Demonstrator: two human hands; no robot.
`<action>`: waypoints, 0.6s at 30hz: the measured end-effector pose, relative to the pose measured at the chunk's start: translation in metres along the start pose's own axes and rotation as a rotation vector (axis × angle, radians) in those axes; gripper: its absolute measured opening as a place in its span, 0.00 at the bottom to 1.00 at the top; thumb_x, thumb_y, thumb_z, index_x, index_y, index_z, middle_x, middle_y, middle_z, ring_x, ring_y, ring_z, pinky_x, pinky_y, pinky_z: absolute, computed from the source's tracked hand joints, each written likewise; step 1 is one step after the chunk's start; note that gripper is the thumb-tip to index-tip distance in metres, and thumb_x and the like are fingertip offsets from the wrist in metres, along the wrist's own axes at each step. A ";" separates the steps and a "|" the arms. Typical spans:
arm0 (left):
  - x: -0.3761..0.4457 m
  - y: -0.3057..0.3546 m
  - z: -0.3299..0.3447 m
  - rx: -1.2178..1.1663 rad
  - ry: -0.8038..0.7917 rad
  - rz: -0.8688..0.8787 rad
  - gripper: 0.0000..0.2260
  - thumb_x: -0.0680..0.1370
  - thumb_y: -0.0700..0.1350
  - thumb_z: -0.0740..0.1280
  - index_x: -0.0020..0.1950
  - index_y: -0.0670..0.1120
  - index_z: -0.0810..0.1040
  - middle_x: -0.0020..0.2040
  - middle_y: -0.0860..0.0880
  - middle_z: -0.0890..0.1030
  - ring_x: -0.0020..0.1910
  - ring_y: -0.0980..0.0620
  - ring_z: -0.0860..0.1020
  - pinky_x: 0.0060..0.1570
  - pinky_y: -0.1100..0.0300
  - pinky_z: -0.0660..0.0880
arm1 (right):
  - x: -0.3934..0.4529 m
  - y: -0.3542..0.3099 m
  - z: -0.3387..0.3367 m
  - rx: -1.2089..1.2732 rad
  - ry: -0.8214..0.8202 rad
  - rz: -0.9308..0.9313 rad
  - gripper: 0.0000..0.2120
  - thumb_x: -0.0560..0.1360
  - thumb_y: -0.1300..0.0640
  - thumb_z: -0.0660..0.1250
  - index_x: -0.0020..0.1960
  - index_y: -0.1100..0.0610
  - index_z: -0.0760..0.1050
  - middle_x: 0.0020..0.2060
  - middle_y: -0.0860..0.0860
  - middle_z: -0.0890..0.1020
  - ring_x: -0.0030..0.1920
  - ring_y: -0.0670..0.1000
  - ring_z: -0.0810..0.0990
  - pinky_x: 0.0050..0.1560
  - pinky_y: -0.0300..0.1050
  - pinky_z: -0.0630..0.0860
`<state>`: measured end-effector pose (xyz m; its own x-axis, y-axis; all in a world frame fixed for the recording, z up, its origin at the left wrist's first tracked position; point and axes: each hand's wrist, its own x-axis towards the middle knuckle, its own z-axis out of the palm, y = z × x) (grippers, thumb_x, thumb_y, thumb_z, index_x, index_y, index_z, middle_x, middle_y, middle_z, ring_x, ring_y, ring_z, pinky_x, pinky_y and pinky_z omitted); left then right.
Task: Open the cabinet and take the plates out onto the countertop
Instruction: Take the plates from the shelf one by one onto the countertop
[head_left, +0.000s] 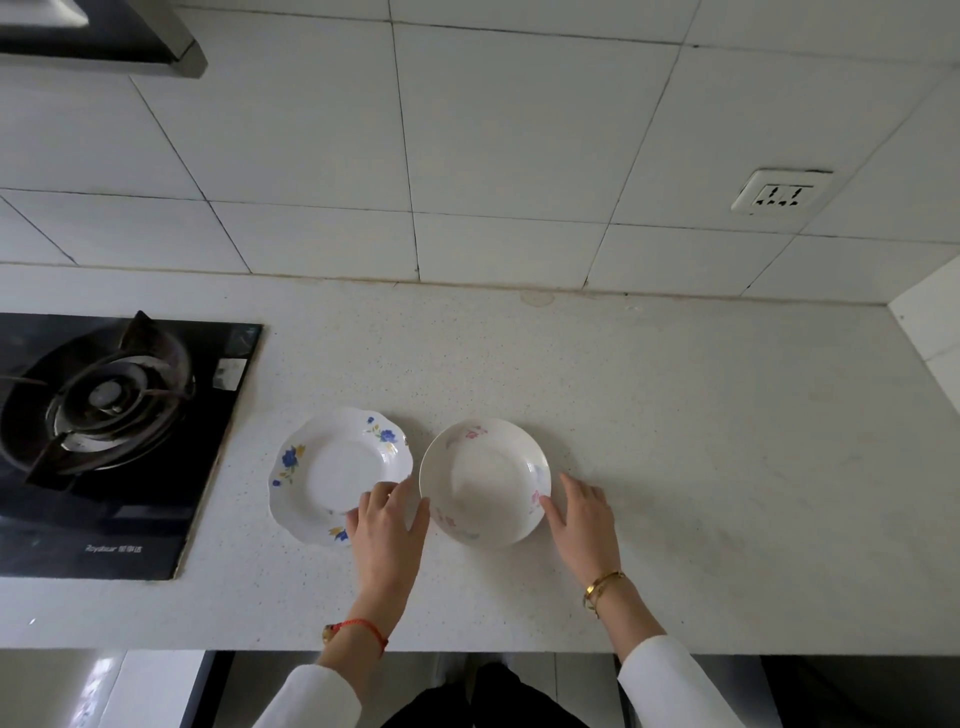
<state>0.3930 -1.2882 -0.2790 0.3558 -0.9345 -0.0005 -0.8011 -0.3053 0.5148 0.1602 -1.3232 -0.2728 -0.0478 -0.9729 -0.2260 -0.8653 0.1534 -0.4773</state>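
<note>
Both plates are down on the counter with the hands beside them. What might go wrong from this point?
The plates, blue-flowered and pink-flowered, sit nearly rim to rim, so a nudge from the left hand between them may clink or chip them. The blue-flowered one also lies close to the stove, where it could be knocked.

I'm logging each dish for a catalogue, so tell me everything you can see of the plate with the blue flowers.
The blue-flowered plate is white, glossy, ceramic-looking, with a scalloped rim and blue and yellow flower sprigs round its border. It lies flat and upright on the countertop, empty, between the stove and the pink-flowered plate. The left hand covers its near right edge.
</note>
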 end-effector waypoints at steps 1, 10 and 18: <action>0.002 0.000 -0.004 0.022 0.015 0.031 0.15 0.75 0.46 0.72 0.60 0.45 0.81 0.52 0.46 0.82 0.52 0.43 0.78 0.56 0.46 0.70 | -0.001 -0.002 -0.003 -0.026 0.017 -0.011 0.26 0.80 0.46 0.60 0.72 0.59 0.66 0.66 0.54 0.76 0.68 0.56 0.69 0.66 0.50 0.69; 0.010 -0.011 -0.042 0.076 0.060 0.283 0.19 0.76 0.45 0.70 0.66 0.44 0.77 0.63 0.45 0.80 0.65 0.41 0.75 0.67 0.40 0.67 | -0.023 -0.019 -0.024 -0.041 0.178 -0.086 0.27 0.80 0.46 0.60 0.74 0.58 0.63 0.71 0.54 0.70 0.73 0.55 0.64 0.71 0.52 0.67; -0.015 -0.020 -0.068 0.045 0.058 0.372 0.19 0.76 0.43 0.70 0.66 0.43 0.76 0.66 0.44 0.78 0.67 0.40 0.73 0.67 0.38 0.66 | -0.074 -0.023 -0.033 -0.025 0.269 -0.090 0.27 0.80 0.45 0.58 0.75 0.56 0.61 0.73 0.52 0.67 0.75 0.53 0.61 0.73 0.51 0.65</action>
<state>0.4364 -1.2557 -0.2311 0.0620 -0.9714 0.2291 -0.9005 0.0446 0.4326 0.1669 -1.2606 -0.2174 -0.0978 -0.9939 0.0518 -0.8839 0.0628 -0.4634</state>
